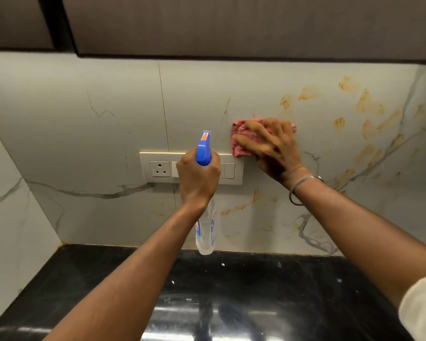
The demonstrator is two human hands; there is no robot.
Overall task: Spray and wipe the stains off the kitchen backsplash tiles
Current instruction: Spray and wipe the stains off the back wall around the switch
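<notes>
Pressing hand: I have my right hand (272, 146) flat with the fingers spread wide, pushing a pink cloth (239, 134) against the backsplash tiles (84, 143), just above the right end of the switch plate (158, 168).
Gripping hand: my left hand (198, 178) is curled round the neck of the spray bottle (205, 227), just under its blue head. I cannot tell whether a finger sits on the trigger.
Bottle: upright, with the clear body hanging below my fist in front of the switch plate and the blue nozzle towards the wall, left of the cloth.
Cloth: crumpled and mostly covered by my hand. Its edges show at the left and at the upper right.
Stains (364, 102): orange-brown smears scattered over the tile to the right of the cloth, reaching the upper right. I see fainter ones below the switch plate.
Wrist: a thin metal bangle (303, 185) circles my right wrist, and a pale sleeve (421, 308) shows at the lower right edge.
Countertop (256, 291): black and glossy with small pale specks, lying under both my arms.
Cabinets (231, 25): dark, overhanging the tiles.
</notes>
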